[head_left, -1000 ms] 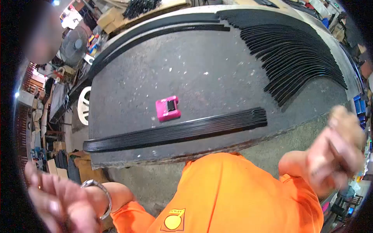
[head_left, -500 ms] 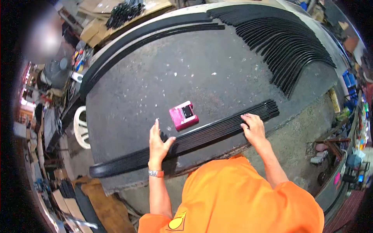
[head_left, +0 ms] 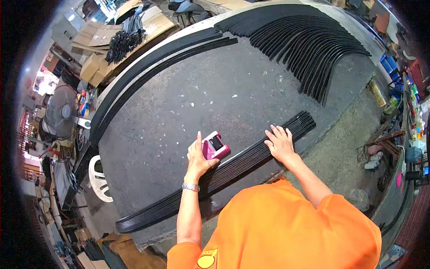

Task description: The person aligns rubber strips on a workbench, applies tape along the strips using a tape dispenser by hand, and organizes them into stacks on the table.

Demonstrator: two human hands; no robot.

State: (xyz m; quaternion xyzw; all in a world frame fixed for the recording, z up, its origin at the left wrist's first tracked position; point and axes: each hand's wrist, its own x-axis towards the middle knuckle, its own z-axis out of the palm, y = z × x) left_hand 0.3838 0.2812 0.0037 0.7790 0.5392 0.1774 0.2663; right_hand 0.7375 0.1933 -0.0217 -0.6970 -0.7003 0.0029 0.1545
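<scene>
black strip bundle (head_left: 245,163) lies on table (head_left: 156,130), running 8 to 2 o'clock. my right hand (head_left: 281,144): fingers apart, laid over bundle, its end poking out at 2 o'clock. my left hand (head_left: 198,160): thumb and fingers apart, bundle at 6 o'clock under wrist; pink device (head_left: 216,145) just beside, 1-2 o'clock, can't tell if touching.

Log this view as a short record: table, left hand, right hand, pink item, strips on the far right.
Table: grey, pale specks
Left hand: open, beside the pink item, contact unclear
Right hand: fingers spread over the near black bundle, seemingly resting there
Pink item: dark patch on top
Far-right strips: black, fanned out
</scene>
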